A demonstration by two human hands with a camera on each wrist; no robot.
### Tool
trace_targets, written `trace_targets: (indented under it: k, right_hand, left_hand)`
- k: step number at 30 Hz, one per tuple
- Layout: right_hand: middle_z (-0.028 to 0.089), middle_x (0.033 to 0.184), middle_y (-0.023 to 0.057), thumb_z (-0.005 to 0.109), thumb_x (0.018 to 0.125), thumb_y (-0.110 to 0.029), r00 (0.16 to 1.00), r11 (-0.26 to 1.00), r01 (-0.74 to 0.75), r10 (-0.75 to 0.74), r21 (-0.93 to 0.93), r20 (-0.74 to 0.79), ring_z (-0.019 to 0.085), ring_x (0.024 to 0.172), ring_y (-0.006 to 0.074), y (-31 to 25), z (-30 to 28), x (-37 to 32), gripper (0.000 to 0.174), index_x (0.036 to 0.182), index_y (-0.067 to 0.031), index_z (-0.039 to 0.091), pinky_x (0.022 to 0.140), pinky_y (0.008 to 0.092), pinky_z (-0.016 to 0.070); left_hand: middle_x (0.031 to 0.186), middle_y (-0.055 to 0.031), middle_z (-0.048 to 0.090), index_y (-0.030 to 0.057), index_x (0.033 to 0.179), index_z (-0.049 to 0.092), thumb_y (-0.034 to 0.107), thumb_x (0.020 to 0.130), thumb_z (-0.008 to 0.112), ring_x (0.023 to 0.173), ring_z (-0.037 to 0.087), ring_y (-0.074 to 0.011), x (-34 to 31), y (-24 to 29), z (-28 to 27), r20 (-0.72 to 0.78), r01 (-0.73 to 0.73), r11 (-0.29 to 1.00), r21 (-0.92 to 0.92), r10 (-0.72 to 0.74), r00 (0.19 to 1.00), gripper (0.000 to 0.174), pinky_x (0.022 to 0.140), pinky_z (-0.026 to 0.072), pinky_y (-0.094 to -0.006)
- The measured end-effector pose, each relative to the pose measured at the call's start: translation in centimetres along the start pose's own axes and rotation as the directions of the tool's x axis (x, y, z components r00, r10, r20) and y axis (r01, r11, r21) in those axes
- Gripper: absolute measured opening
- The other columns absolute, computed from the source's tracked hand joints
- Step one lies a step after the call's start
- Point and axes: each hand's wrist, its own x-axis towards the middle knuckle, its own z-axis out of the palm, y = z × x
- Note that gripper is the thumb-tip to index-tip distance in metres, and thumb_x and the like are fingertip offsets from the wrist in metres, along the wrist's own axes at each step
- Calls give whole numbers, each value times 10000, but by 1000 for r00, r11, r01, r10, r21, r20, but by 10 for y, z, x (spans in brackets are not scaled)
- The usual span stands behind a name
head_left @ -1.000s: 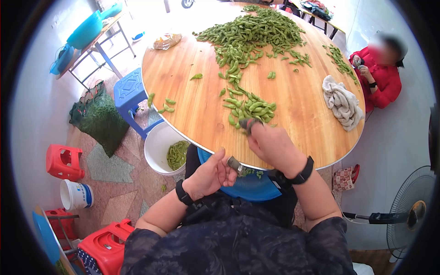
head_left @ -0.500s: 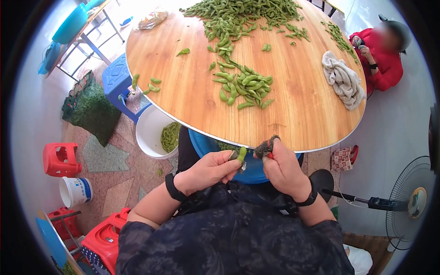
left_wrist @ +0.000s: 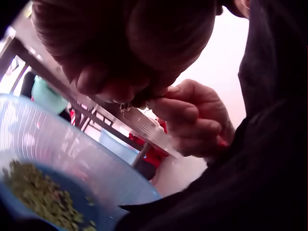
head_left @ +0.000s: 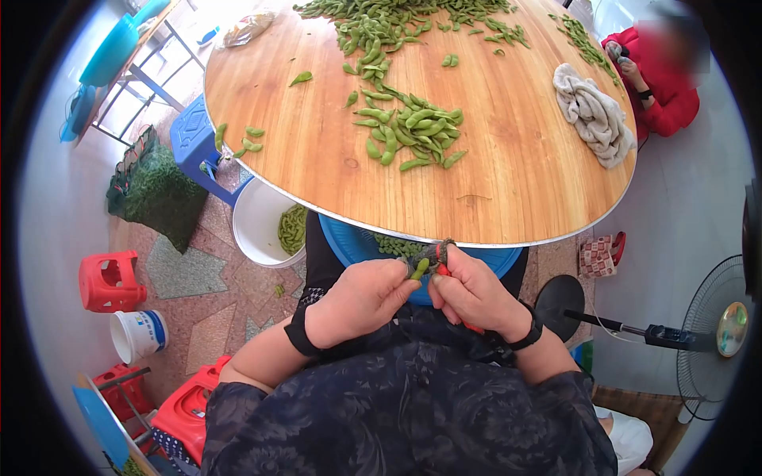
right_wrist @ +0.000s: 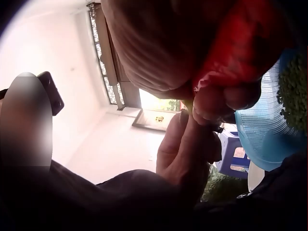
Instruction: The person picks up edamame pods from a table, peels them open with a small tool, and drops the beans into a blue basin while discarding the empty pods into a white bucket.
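Head view: a green edamame pod (head_left: 420, 270) is pinched by the left hand (head_left: 361, 300) below the near edge of the round wooden table (head_left: 516, 182), over a blue plastic basin (head_left: 492, 259). A red-handled tool (head_left: 440, 263) (blades hidden) is gripped by the right hand (head_left: 475, 295).
Left wrist view: green bits (left_wrist: 43, 197) are seen in the basin.
Right wrist view: the red handle is clasped.
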Motion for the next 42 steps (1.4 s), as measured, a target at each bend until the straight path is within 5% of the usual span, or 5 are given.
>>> trace_targets:
  k: [8,12,17,19,42]
  right_hand:
    - [535,647,31,348,911,-46,989,981,-117,101,156,107,483,424,76,1,0,0,189,1072,-53,447,390,204,386]
    - [539,636,36,353,916,-41,973,826,-108,-27,554,231,469,399,83,15,2,2,207,1082,-54,476,374,194,376]
    - [525,602,36,373,957,-92,996,834,-40,-12,550,90,465,377,97,6,0,9,157,1024,-57,511,352,203,365]
    - [524,606,36,389,965,-108,998,858,-40,6,513,66,468,377,100,5,3,9,126,1007,-62,498,353,210,370]
    - [574,704,175,656,754,-128,809,532,323,-585,-783,-64,611,641,358,21,15,12,234,872,-2,497,547,418,500]
  left_hand:
    - [639,-54,505,32,794,512,162,912,607,598,532,-237,1,-1,-6,176,125,957,-261,-80,981,199,538,420,-321]
    - [678,-16,534,32,888,543,235,986,516,630,542,-152,0,-14,1,583,578,-106,-809,-11,813,226,589,449,-287]
    - [648,-33,512,57,851,520,260,970,547,584,517,-177,9,-4,-1,458,492,198,-848,-197,867,237,570,433,-289]
    - [647,-110,506,43,787,496,229,915,619,571,512,-254,9,-1,-6,-12,-40,996,-79,40,999,258,534,412,-339]
    - [654,-215,510,4,775,472,120,873,537,630,531,-427,-5,3,3,110,157,974,-166,-140,984,165,541,420,-428]
